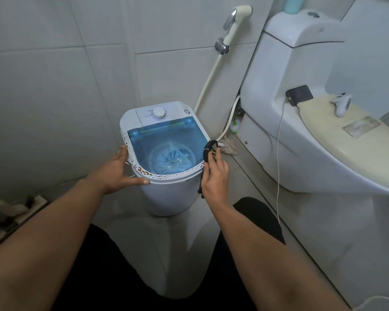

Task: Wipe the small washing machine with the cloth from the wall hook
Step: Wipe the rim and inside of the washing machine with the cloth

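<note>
A small white washing machine (171, 194) with a clear blue lid and a round dial stands on the tiled floor by the wall. My left hand (119, 169) rests against its left rim, fingers spread along the patterned edge band. At the machine's right rim my right hand (213, 176) grips a dark cloth (208, 151). The cloth touches the rim's right side, and part of it hangs down past my palm.
A white toilet (312, 122) with a closed cream lid stands to the right, carrying a black phone (300, 94) with a cable and a white controller (341, 104). A bidet sprayer (234, 25) and hose hang on the wall behind. Clutter lies at lower left.
</note>
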Action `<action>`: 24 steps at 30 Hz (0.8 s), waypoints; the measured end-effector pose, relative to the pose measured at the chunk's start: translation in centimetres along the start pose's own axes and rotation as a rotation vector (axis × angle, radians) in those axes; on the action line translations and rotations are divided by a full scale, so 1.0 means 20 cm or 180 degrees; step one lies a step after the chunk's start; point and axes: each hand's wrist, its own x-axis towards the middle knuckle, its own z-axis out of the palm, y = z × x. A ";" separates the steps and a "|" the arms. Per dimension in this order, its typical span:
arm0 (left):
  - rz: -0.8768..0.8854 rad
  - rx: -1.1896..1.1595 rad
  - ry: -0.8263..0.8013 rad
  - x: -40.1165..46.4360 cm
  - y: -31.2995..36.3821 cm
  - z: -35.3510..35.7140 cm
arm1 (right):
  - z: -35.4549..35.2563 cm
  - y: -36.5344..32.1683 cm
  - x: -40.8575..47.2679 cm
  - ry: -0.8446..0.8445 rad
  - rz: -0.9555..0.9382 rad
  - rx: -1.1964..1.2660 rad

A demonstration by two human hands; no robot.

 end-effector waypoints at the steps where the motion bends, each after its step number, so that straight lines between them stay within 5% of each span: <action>1: 0.0014 0.0001 0.0016 0.00 0.00 0.00 | 0.00 0.00 -0.02 -0.0001 -0.0093 -0.0049; 24: -0.0038 -0.0241 0.0273 -0.05 0.01 0.03 | 0.06 -0.27 -0.24 -0.1027 -0.2060 -0.1179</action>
